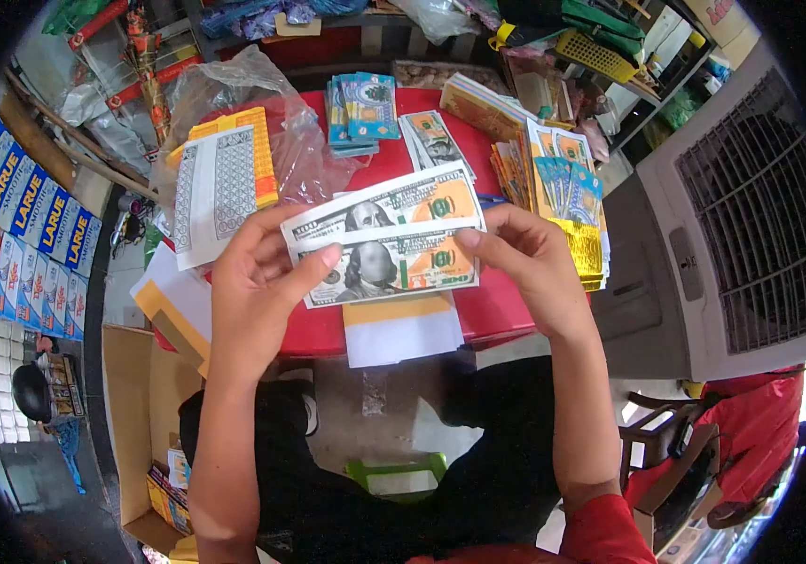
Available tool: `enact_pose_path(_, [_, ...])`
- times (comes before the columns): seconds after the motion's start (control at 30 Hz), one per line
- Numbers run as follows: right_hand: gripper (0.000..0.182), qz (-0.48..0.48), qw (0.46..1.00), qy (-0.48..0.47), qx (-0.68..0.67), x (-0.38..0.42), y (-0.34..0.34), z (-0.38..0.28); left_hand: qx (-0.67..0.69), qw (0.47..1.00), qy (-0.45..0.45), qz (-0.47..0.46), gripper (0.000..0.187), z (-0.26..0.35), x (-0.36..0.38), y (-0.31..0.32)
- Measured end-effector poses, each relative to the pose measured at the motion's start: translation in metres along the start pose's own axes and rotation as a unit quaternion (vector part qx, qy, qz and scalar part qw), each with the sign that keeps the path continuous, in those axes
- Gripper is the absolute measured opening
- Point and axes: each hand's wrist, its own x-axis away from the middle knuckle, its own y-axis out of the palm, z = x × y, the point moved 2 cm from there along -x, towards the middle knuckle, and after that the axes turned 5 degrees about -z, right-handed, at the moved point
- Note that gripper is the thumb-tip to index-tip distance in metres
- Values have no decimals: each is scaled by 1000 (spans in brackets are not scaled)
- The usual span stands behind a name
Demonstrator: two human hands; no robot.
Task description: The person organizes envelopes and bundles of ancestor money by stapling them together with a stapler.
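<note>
Two printed banknote-like papers (pixel 370 267), one overlapping the other, are held up over the red table (pixel 313 324). My left hand (pixel 266 273) grips their left end, thumb on the front one. At the right end, my right hand (pixel 525 254) pinches them between thumb and fingers. Below them lies a white and tan paper (pixel 403 334) at the table's front edge. Behind are a small stack of similar notes (pixel 436 139) and a stack of blue notes (pixel 365 108).
Patterned white sheets and yellow papers (pixel 218 183) lie on a clear plastic bag (pixel 304 141) at left. Stacked papers with gold foil (pixel 583 254) stand at right. A cardboard box (pixel 140 404) is at lower left, a large grey cooler (pixel 704 226) at right.
</note>
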Motion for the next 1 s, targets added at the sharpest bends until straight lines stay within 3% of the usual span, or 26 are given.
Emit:
enact_pose_path(0.27, [12, -3, 1000, -1, 18, 1, -1, 1, 1, 1000, 16, 1, 48, 5, 0, 1])
enact_pose_path(0.43, [14, -68, 994, 29, 80, 7, 5, 7, 9, 999, 35, 16, 57, 8, -1, -1])
enact_pose_path(0.6, [20, -114, 978, 128, 121, 22, 21, 19, 14, 999, 36, -2, 57, 1, -4, -7])
enact_pose_path(0.83, [16, 41, 965, 251, -62, 86, 54, 40, -21, 991, -42, -123, 56, -10, -9, 0])
enact_pose_path(1.0, [16, 78, 957, 271, -71, 114, 72, 51, -36, 980, -71, -181, 55, -19, -5, 7])
